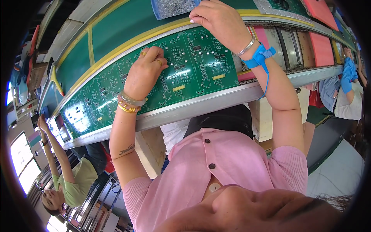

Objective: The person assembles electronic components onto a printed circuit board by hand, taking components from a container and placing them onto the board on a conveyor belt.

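A long row of green circuit boards (199, 71) lies under my hands, fitted with small parts and rectangular outlines for digit displays. My left hand (148, 69) is closed above the boards, its fingers curled together. Whatever its fingertips may hold is hidden. Above the far edge of the boards my right hand (224, 23) pinches thumb against fingers, just beside a blue tray (156, 11) full of small clear and silvery parts. Anything in that pinch is too small to make out. A blue wrist strap (258, 57) with a cord is on my right wrist.
A metal rail (205, 101) runs along the near side of the boards. Beyond them is a green work surface (119, 29) with yellow strips. Pink-red panels (321, 49) lie farther right. A co-worker in light green (82, 183) is at the left; another person's blue sleeve (348, 73) shows at the right.
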### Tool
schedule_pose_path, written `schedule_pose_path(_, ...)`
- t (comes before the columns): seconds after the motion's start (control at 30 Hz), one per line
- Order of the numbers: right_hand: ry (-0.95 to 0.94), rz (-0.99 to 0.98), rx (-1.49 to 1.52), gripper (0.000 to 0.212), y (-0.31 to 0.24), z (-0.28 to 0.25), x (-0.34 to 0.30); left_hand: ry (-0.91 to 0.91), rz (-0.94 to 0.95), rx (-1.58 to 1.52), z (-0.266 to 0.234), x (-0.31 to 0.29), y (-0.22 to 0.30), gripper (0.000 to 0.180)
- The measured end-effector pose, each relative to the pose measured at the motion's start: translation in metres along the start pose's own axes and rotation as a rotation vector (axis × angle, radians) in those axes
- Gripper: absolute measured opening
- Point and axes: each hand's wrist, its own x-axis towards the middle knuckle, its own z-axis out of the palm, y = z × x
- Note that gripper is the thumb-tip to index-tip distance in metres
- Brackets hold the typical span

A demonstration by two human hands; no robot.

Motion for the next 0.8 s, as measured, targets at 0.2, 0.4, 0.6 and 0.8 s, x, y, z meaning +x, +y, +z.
schedule_pose_path(0.2,0.042,0.094,0.147,0.007,-0.015,-0.001,0.003,-0.013,-0.011,0.001,-0.010,-0.011,0.002,0.024)
schedule_pose_path(0.4,0.011,0.180,0.202,0.008,0.013,-0.003,-0.025,0.010,-0.659,0.670,-0.039,-0.114,-0.019,0.058)
schedule_pose_path(0.6,-0.073,0.259,0.457,0.014,0.005,-0.013,-0.034,-0.091,-0.699,0.584,-0.030,-0.160,-0.016,0.065)
schedule_pose_path(0.8,-0.152,0.410,0.571,0.015,0.000,-0.025,-0.050,-0.099,-0.460,0.437,-0.020,-0.111,0.013,0.071)
